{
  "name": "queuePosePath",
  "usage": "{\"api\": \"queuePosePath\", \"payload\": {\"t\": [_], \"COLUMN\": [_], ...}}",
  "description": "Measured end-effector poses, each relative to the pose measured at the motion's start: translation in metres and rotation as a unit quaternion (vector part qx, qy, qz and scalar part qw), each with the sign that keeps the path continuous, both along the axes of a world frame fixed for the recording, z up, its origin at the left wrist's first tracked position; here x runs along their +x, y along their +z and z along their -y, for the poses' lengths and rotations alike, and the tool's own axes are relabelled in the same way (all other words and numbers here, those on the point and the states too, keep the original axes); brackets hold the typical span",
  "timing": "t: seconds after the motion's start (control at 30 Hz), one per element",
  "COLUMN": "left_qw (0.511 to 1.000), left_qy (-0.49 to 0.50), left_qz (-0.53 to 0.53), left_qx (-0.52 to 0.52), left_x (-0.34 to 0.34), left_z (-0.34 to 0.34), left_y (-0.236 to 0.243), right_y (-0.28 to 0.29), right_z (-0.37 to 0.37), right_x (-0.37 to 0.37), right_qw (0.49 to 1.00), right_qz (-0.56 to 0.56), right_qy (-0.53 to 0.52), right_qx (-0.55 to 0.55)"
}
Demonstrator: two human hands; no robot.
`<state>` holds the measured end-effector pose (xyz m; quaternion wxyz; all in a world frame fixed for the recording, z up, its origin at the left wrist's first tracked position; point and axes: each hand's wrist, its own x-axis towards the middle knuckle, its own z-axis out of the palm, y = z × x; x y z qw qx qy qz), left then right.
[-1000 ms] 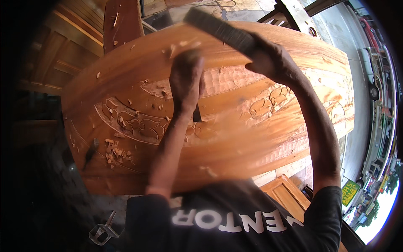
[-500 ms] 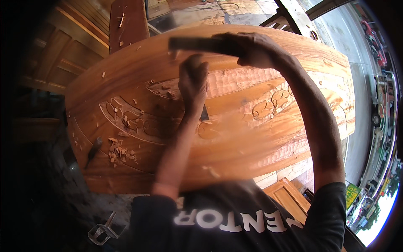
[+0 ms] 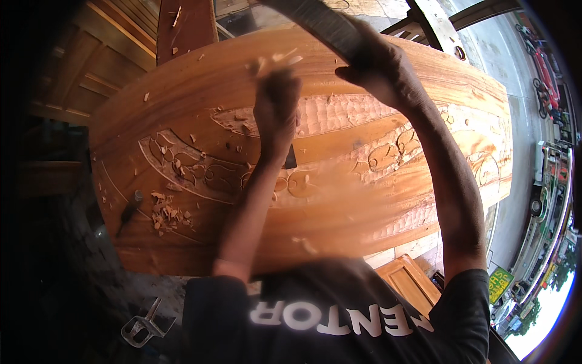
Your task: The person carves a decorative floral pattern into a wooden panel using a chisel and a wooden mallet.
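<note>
A large brown wooden panel (image 3: 200, 242) with carved leaf and scroll patterns spreads in front of me. My left hand (image 3: 277, 112) is closed in a fist over its middle, around a chisel (image 3: 291, 159). Only the chisel's flat dark blade shows, beside my wrist; the fist hides the handle. Up and to the right, my right hand (image 3: 385, 67) grips one end of a dark, bar-shaped wooden mallet (image 3: 327, 27). The mallet is raised above the panel's far edge, apart from my left hand. Blurred wood chips (image 3: 279, 59) show just beyond my left fist.
Wood shavings (image 3: 170, 212) lie in a heap on the panel's left, beside a dark-handled tool (image 3: 129, 212). Wooden doors (image 3: 100, 54) stand at far left. A clear-framed object (image 3: 147, 324) is at lower left. A road with vehicles (image 3: 539, 73) runs along the right.
My right hand has lifted the mallet up and away from my left fist, tilting it. The left hand stays nearly in place. Chips now appear beyond the fist.
</note>
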<state>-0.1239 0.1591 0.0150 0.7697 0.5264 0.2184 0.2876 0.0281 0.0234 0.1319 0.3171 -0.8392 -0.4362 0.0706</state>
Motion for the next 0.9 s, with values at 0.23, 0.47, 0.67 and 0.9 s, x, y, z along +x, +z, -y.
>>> {"api": "queuePosePath", "payload": {"t": [0.23,0.47,0.67,0.9], "left_qw": [0.998,0.998,0.998,0.991], "left_qy": [-0.022,0.051,0.055,0.116], "left_qz": [-0.006,-0.031,-0.002,0.021], "left_qx": [0.063,0.034,0.021,0.067], "left_x": [0.007,0.001,-0.013,-0.023], "left_z": [0.006,0.000,-0.010,0.003], "left_y": [-0.007,-0.014,-0.017,0.004], "right_y": [-0.055,-0.026,-0.024,-0.005], "right_z": [0.017,-0.017,-0.038,-0.051], "right_x": [0.034,0.021,0.031,0.009], "right_qw": [0.966,0.999,0.958,0.956], "right_qz": [0.236,0.025,0.127,0.132], "right_qy": [0.100,0.023,0.210,0.227], "right_qx": [-0.041,0.034,-0.146,-0.128]}}
